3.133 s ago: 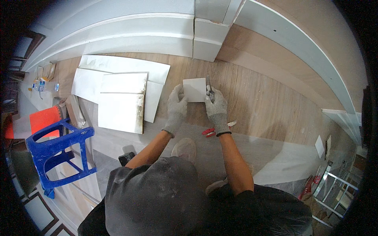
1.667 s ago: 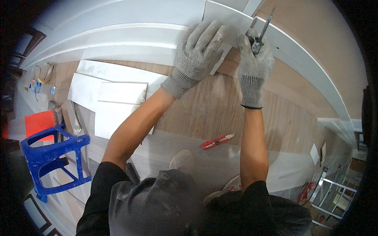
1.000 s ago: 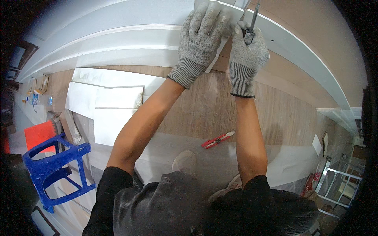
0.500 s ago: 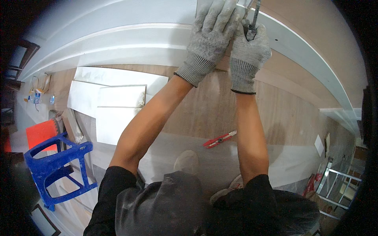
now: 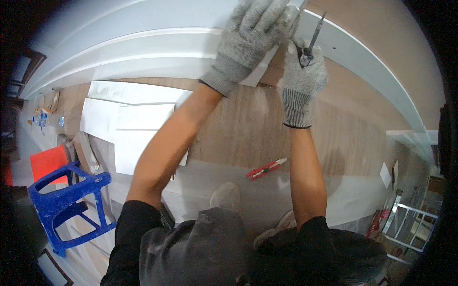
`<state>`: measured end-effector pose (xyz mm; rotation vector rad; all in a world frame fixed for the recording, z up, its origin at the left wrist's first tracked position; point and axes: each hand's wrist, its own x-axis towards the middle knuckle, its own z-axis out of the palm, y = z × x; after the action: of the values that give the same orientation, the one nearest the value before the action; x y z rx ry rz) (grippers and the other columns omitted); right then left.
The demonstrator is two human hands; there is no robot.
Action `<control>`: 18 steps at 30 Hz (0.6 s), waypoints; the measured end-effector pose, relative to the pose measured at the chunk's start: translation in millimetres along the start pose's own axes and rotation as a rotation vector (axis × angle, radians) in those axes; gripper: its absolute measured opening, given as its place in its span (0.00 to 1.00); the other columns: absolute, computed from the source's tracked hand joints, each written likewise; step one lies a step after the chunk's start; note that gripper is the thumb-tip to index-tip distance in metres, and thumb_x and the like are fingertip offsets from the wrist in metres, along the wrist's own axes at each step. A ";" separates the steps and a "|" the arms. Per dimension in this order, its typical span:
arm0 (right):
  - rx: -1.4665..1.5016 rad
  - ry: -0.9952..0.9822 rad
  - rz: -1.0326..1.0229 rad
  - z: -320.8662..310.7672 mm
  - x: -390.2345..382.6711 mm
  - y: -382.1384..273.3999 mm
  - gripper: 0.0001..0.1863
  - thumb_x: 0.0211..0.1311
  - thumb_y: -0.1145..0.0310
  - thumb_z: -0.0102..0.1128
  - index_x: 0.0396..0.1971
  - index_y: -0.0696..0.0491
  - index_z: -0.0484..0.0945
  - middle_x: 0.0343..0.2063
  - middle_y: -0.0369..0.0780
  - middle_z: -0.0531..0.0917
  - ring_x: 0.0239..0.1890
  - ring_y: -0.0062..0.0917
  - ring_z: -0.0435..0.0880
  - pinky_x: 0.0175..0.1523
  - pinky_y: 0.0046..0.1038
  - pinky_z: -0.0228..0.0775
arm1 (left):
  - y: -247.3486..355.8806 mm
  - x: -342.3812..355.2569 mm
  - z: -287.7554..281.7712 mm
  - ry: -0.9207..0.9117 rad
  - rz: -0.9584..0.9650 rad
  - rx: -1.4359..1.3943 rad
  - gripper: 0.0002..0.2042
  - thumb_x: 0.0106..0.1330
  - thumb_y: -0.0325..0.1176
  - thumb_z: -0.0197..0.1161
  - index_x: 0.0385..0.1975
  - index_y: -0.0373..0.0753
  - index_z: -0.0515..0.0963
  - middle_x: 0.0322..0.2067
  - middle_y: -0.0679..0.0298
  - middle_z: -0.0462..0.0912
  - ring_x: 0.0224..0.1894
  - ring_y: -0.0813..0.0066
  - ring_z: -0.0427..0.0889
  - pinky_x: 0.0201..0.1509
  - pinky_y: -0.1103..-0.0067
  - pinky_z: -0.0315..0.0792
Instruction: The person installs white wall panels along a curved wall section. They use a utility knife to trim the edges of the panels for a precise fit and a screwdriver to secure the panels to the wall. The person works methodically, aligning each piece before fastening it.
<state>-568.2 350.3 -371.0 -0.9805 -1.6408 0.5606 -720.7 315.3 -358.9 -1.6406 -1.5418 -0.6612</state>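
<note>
Grey knitted work gloves cover both hands. At the top middle, my left hand [image 5: 249,42] lies with its fingers stretched out over the white panelling [image 5: 157,43], near a corner where white strips meet. Just to its right, my right hand [image 5: 306,71] is closed around a slim dark metal tool [image 5: 316,34]. The tool's thin shaft points up and slightly right; its grip is hidden in the glove, so I cannot tell its exact kind. A white trim strip [image 5: 377,64] with a small dark hole curves away beside that hand.
A red utility knife [image 5: 266,168] lies on the wood-look floor [image 5: 238,128] between my forearms. White boards [image 5: 143,138] overlap at left. Further left are a blue plastic stool [image 5: 71,205] and an orange-red sheet [image 5: 49,164]. A metal ladder [image 5: 410,226] is at lower right.
My left hand has shifted slightly left along the white panelling. My right hand has drawn down a little, toward me, with the tool still in it, so more of the shaft shows.
</note>
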 end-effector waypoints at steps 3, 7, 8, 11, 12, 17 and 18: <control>0.045 -0.038 0.021 -5.0 -13.1 16.6 0.15 0.63 0.56 0.72 0.39 0.53 0.85 0.28 0.38 0.85 0.29 0.25 0.82 0.40 0.29 0.75 | -14.2 5.6 -3.2 0.052 0.109 0.064 0.26 0.66 0.43 0.62 0.64 0.44 0.71 0.70 0.56 0.64 0.75 0.57 0.60 0.79 0.59 0.55; 0.072 -0.046 0.003 -5.4 -21.3 29.9 0.15 0.66 0.56 0.69 0.39 0.54 0.85 0.29 0.39 0.85 0.33 0.24 0.83 0.42 0.30 0.76 | -23.3 12.4 -5.3 0.066 0.185 0.031 0.36 0.58 0.46 0.71 0.68 0.45 0.67 0.68 0.56 0.65 0.73 0.56 0.62 0.78 0.57 0.58; 0.086 -0.051 0.010 -2.8 -22.1 32.1 0.15 0.67 0.57 0.68 0.40 0.55 0.84 0.29 0.39 0.85 0.33 0.24 0.83 0.43 0.30 0.76 | -23.0 13.3 -6.9 0.072 0.186 0.030 0.38 0.57 0.45 0.72 0.69 0.46 0.66 0.67 0.56 0.65 0.72 0.56 0.63 0.77 0.57 0.59; 0.179 -0.074 0.071 4.4 -35.2 37.0 0.15 0.70 0.58 0.64 0.42 0.55 0.83 0.30 0.39 0.85 0.33 0.25 0.83 0.43 0.30 0.76 | -20.6 13.4 -9.7 0.099 0.182 0.060 0.40 0.55 0.45 0.75 0.69 0.48 0.66 0.65 0.58 0.65 0.71 0.57 0.64 0.76 0.56 0.60; 0.219 -0.082 0.098 5.9 -40.5 39.7 0.15 0.71 0.58 0.63 0.43 0.56 0.82 0.30 0.39 0.85 0.33 0.25 0.83 0.42 0.30 0.76 | -21.8 14.1 -3.5 0.156 0.193 0.051 0.40 0.54 0.45 0.75 0.69 0.48 0.66 0.65 0.58 0.65 0.71 0.57 0.64 0.76 0.56 0.60; 0.459 -0.183 0.219 2.6 -62.7 52.1 0.14 0.77 0.58 0.58 0.48 0.53 0.80 0.30 0.30 0.80 0.30 0.13 0.76 0.36 0.19 0.71 | -13.9 16.6 -21.4 0.047 0.152 -0.008 0.43 0.49 0.43 0.79 0.69 0.48 0.67 0.66 0.61 0.66 0.70 0.56 0.65 0.76 0.55 0.60; 0.488 -0.183 0.241 -1.2 -64.0 45.3 0.14 0.77 0.57 0.57 0.47 0.53 0.79 0.31 0.30 0.79 0.31 0.13 0.76 0.37 0.19 0.70 | -12.4 17.1 -23.3 0.039 0.149 0.002 0.44 0.48 0.42 0.79 0.69 0.48 0.67 0.66 0.61 0.66 0.71 0.56 0.65 0.76 0.55 0.59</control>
<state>-548.5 322.0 -441.5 -0.7792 -1.4466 1.1812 -727.5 305.8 -329.7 -1.7120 -1.3776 -0.6074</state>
